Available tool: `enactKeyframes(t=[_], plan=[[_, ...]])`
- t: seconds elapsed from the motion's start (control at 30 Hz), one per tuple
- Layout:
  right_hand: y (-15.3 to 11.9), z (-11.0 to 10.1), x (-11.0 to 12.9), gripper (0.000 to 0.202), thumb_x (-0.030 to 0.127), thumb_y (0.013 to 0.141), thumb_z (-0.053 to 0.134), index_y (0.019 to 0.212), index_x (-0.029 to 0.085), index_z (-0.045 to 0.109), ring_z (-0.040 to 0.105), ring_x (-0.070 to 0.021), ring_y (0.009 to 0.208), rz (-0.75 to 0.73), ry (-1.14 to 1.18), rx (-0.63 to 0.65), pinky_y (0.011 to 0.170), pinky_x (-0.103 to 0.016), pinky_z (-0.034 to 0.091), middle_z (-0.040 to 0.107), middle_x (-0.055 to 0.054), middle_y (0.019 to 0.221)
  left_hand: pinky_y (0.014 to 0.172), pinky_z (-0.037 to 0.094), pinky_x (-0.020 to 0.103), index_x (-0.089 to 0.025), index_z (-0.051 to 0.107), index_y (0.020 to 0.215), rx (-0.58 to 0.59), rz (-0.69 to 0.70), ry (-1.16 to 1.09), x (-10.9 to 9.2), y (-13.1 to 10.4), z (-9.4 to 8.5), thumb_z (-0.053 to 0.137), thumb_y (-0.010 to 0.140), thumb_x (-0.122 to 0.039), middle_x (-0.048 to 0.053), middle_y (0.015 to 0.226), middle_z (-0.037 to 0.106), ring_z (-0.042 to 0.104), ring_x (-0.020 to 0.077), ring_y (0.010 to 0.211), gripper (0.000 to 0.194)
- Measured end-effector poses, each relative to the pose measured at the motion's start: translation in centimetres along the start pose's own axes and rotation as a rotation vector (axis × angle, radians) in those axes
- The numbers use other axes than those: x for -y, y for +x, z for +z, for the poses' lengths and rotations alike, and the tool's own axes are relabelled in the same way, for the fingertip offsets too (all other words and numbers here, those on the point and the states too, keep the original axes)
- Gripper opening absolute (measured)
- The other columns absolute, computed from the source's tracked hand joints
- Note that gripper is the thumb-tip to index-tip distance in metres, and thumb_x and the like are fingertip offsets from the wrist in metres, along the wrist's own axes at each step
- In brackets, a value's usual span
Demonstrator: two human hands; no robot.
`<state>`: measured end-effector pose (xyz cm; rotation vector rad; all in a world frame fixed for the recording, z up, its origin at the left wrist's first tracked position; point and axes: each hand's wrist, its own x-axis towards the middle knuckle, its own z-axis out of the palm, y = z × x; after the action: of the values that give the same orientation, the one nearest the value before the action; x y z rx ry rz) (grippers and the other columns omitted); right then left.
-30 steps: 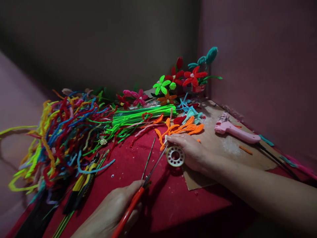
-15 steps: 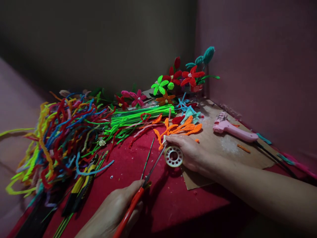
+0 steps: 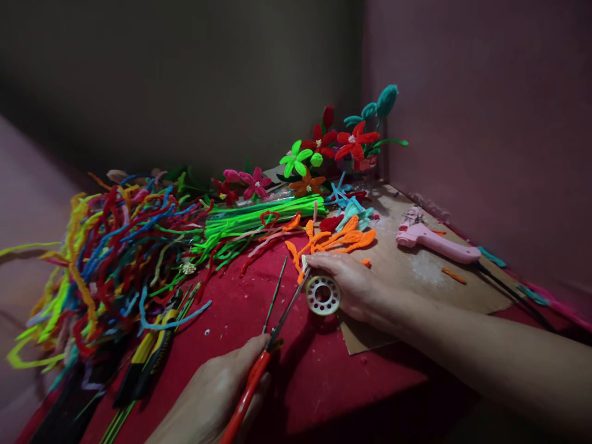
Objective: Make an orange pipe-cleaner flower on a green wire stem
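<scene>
My left hand (image 3: 217, 382) is closed around red-handled scissors (image 3: 252, 382), whose narrow dark blade slants up to my right fingertips. A thin green stem (image 3: 275, 296) rises beside the blade; whether my left hand holds it too I cannot tell. In my right hand (image 3: 346, 283), a white spool of tape (image 3: 322, 295) with a ring of holes hangs below the thumb. A small white piece (image 3: 304, 262) shows at the right fingertips, by the blade's tip. Just behind that hand lie orange pipe-cleaner petals (image 3: 349, 237) with twisted stems.
A heap of coloured pipe cleaners (image 3: 120, 246) fills the left, beside a green bundle (image 3: 263, 213). Yellow-black pliers (image 3: 150, 351) lie in front. A pink glue gun (image 3: 430, 240) rests on cardboard (image 3: 481, 290) at right. Pipe-cleaner flowers (image 3: 356, 142) stand along the back wall.
The whole view has shifted very slightly. Both hands keep their places and hold the same things, with the blade still at the right fingertips.
</scene>
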<state>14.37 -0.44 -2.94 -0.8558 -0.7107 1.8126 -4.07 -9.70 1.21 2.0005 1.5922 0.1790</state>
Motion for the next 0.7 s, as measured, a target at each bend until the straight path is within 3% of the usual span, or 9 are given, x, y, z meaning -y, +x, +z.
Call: enactKeyframes(t=[0.1,0.27,0.5,0.7], plan=[[0.02,-0.07,-0.02,0.016,0.022,0.067,0.061,0.055,0.015,0.054,0.047,-0.009,0.048,-0.011,-0.011,0.005,0.051,-0.024,0.034,0.055,0.001,0.053,0.058,0.046,0.018,-0.027,0.062,0.097,0.053,-0.027,0.067,0.8,0.06,0.06,0.044,0.078,-0.03,-0.001,0.074,0.068,0.062,0.0149,0.063,0.026],[0.01,-0.21,-0.17,0.013,0.02,0.067,0.06,0.056,0.014,0.056,0.049,-0.0096,0.05,-0.024,-0.018,0.0,0.054,-0.025,0.035,0.057,-0.001,0.055,0.073,0.048,0.025,-0.032,0.054,0.115,0.009,-0.074,0.185,1.01,-0.11,0.39,0.038,0.079,-0.025,0.001,0.098,0.069,0.065,0.0199,0.087,0.04],[-0.05,-0.04,-0.13,0.015,0.02,0.07,0.058,0.057,0.014,0.057,0.049,-0.0096,0.05,0.003,0.0,-0.002,0.053,-0.025,0.036,0.058,-0.001,0.055,0.069,0.05,0.03,-0.026,0.055,0.114,0.025,-0.086,0.323,0.61,0.11,0.53,0.035,0.076,-0.019,0.006,0.091,0.07,0.067,0.0215,0.076,0.043],[0.12,-0.21,-0.15,0.019,0.021,0.073,0.057,0.055,0.014,0.057,0.046,-0.0091,0.048,-0.012,-0.059,-0.026,0.051,-0.025,0.034,0.056,-0.001,0.054,0.064,0.051,0.028,-0.027,0.06,0.106,0.012,-0.043,0.314,0.93,-0.56,0.14,0.037,0.076,-0.022,0.004,0.089,0.072,0.068,0.022,0.072,0.039]])
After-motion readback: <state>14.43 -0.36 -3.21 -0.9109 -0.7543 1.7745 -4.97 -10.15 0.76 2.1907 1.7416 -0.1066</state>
